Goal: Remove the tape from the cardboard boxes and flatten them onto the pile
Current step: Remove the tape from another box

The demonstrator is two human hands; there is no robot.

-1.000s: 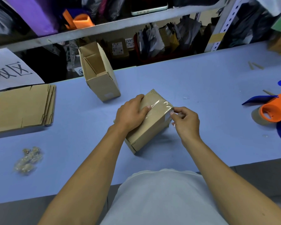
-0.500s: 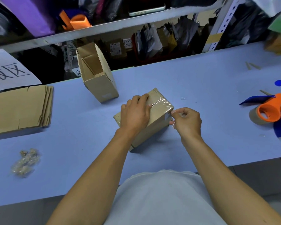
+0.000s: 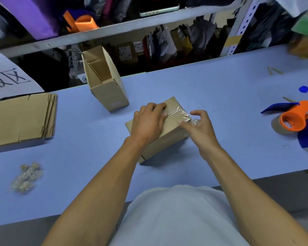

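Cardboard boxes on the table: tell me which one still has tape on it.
The closed box under the left hand, with clear tape across its top. The open box standing behind shows none.

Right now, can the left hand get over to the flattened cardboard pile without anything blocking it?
Probably yes. The left hand presses on the taped box, and bare blue table lies between it and the flattened pile. The open box stands farther back, off that line.
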